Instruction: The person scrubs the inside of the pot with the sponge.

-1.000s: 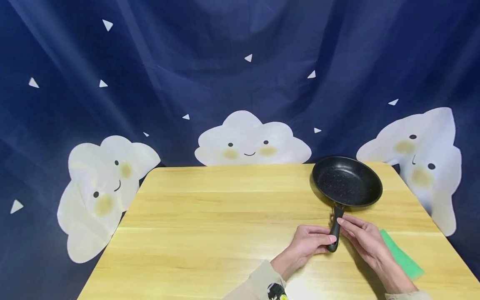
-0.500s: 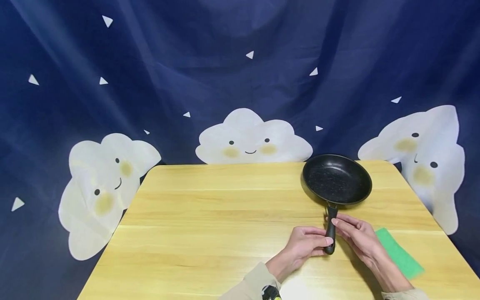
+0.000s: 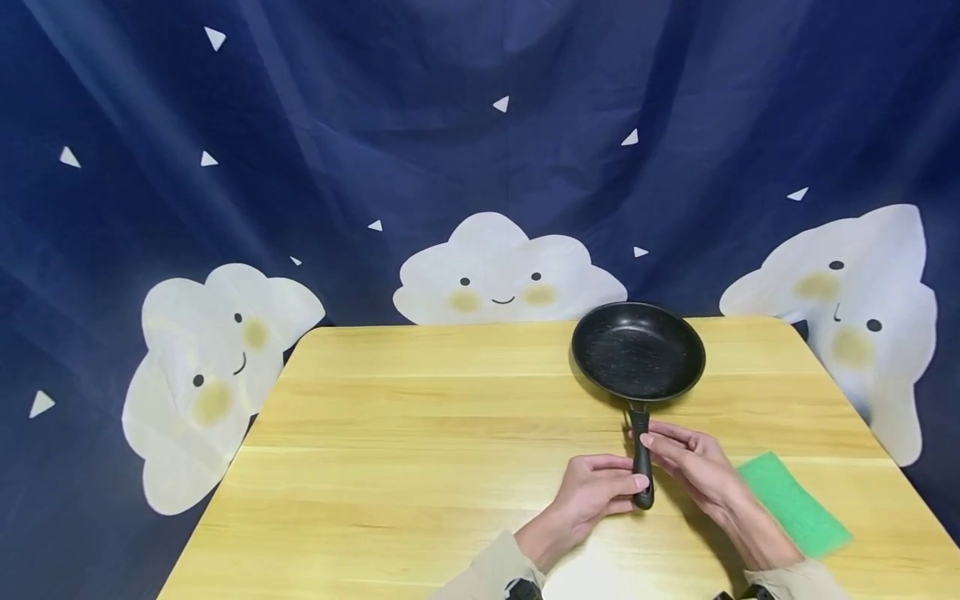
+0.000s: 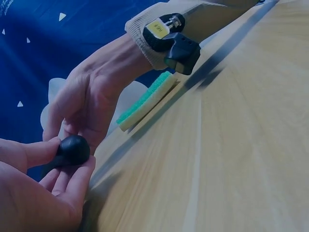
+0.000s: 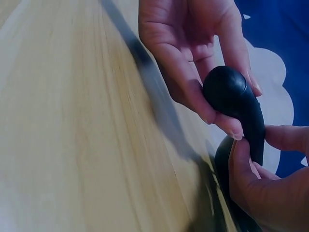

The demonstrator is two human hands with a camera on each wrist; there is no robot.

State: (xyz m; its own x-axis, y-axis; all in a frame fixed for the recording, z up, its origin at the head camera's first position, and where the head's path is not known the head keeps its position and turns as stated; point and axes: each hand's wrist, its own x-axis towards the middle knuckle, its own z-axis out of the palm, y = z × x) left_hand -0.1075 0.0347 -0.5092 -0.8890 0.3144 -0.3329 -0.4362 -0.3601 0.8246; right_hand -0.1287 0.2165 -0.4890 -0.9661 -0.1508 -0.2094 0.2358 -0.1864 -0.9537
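Dark blue cloth hangs behind the desk, printed with small white triangles and three smiling clouds, one in the middle and one to either side. Pale wood with fine grain makes up the desk top, where bright light reflects at the near edge.

On the right half, toward the far edge, a black frying pan faces open side up, its handle pointing back at the person. I cannot tell whether its base touches the wood. The left hand has a narrow grip, pinching the handle near its rounded end, thumb on top. The right hand pinches it from the other side, farther up toward the pan, with its grip just as narrow.

Beside the right forearm, and partly hidden by it, lies a sponge, green on top with a pale yellow layer underneath. Both arms wear beige sleeves, and a black device with a yellow label sits at the right wrist.
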